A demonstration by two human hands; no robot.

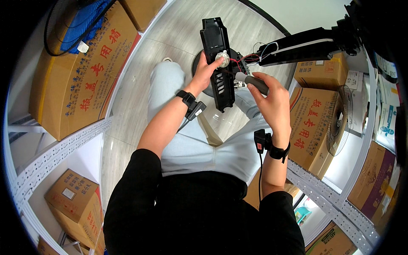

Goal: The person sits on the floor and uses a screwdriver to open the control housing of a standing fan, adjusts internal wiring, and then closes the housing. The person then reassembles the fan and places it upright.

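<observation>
My left hand (204, 72) grips a long black slotted housing (214, 38) held upright in front of my legs, its thumb on a small pale round part (222, 59). My right hand (270, 102) is closed on a grey-handled tool (257, 83), apparently a screwdriver, angled toward the housing; its tip is hard to make out. Red and pale wires (250, 58) run between the housing and a black jointed arm (297, 49) at upper right. Behind the housing is a dark round base (197, 68), partly hidden.
Metal shelves (46, 153) with cardboard boxes (74, 87) flank me on both sides. A fan cage and blue item (80, 21) sit at upper left, another fan (340, 119) at right. I am seated, legs (165, 85) apart over a grey plank floor (131, 106).
</observation>
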